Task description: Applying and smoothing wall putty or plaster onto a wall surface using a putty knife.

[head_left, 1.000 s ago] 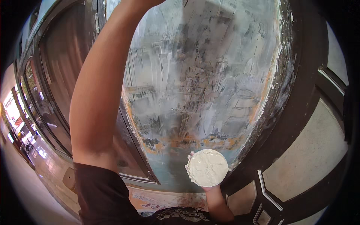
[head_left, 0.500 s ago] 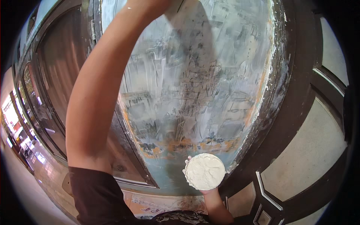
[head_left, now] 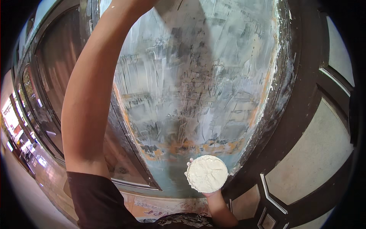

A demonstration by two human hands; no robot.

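Observation:
My left arm rises along the left side to the top edge, where only part of my left hand (head_left: 139, 4) shows. Its fingers lie outside the picture, so I cannot tell what they hold. In front of it stands a tall panel (head_left: 228, 84), smeared with grey and white filler over patches of orange and blue-green. Low in the picture, my right hand (head_left: 210, 194) grips a round tub of white putty (head_left: 207, 174) from beneath. Fingertips show at the tub's left rim, and the putty fills it to the top. The tub's sides are hidden.
Dark framing with pale inset panels (head_left: 312, 152) runs down the right. On the left is a brown glossy panel (head_left: 59, 65) in a dark frame. Beyond it, a shiny tiled floor (head_left: 45, 171) leads to a bright opening. Printed sheeting (head_left: 145, 206) lies at the panel's foot.
My left arm and hand have shifted a little to the left, and the shadow on the panel has moved left too. The putty tub has barely moved.

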